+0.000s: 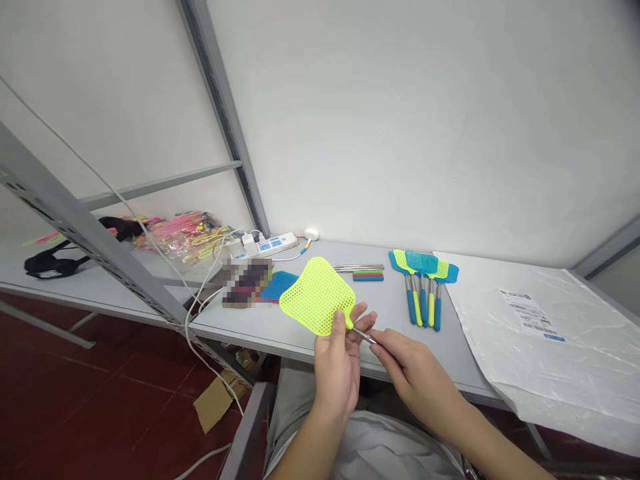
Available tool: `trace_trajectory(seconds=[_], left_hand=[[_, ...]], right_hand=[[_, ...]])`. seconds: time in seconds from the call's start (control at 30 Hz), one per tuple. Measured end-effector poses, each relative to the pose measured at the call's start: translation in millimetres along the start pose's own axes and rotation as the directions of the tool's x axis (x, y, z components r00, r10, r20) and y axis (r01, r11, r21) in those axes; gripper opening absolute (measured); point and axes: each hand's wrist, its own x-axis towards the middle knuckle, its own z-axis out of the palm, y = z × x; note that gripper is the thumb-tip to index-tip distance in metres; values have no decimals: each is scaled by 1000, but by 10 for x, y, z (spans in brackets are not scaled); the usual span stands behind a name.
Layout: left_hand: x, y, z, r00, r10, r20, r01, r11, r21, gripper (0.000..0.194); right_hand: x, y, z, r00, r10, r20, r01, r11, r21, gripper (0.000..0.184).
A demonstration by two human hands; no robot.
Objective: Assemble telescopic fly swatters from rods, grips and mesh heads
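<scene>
1. Neon-yellow mesh fly swatter head point(317, 296), rounded-square, held above the table point(280, 340), its thin steel shaft point(364, 335) pointing right.
2. Left hand point(337, 363) apparently pinches the head's base between thumb and fingers.
3. Right hand point(417, 380) pinches the shaft.
4. Blue-handled swatters point(423, 287) lie beyond the grip, rightward.

Item: you've got a neon-yellow plastic fly swatter point(317, 297) up off the table, right there in your hands.
Head: a rounded square of mesh, punched with rows of small holes, tilted up and away from you.
Neck: narrows down into your left hand point(337, 363), pinched between thumb and fingers.
Shaft: a thin metal shaft point(364, 336) runs across to your right hand point(415, 380), held in your fingertips.
</scene>
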Motion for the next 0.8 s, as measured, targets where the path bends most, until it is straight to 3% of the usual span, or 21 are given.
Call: trace_trajectory(seconds=[0.17, 0.47, 0.67, 0.8], left_hand=[[35, -54, -48, 998, 54, 38, -55, 997, 49, 33], [97, -134, -95, 977, 18, 214, -39, 994, 98, 29], [67, -91, -97, 970, 5, 241, -35, 992, 120, 27], [149, -53, -153, 982, 30, 184, -63, 982, 178, 28]], right_hand=[[13, 12, -11, 1000, 18, -8, -18, 999, -26, 26], [128, -55, -148, 998, 39, 41, -43, 995, 86, 28], [188, -145, -219, 987, 84, 140, -117, 962, 248, 31], [304, -99, -135, 973, 118, 197, -179, 929, 325, 38]])
